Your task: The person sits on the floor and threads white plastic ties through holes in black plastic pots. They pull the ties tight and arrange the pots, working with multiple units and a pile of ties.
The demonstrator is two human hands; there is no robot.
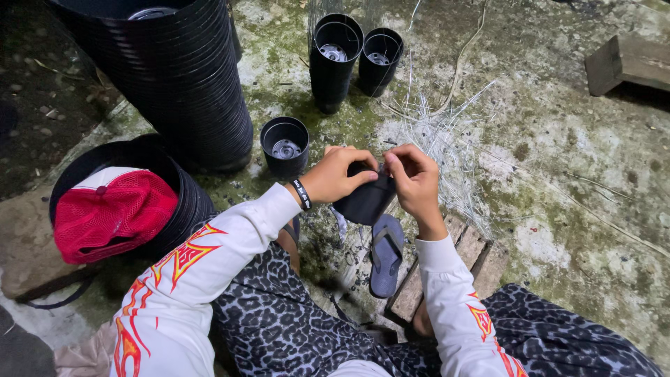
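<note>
A small black plastic pot (366, 201) is held on its side in front of me, above my knees. My left hand (340, 174) grips its upper rim, with a black band on the wrist. At the same rim my right hand (412, 180) has its fingertips pinched; whether a thin wire is between them is too small to tell. Just beyond the hands a pile of thin pale wires (440, 136) lies on the mossy concrete.
A single black pot (285, 145) stands near my left hand; two taller stacks of pots (335, 59) stand farther back. A large leaning stack of black pots (185, 77) is at the left, a red cap (112, 213) rests on another stack. A sandal (386, 253) and a wooden pallet (471, 255) are below.
</note>
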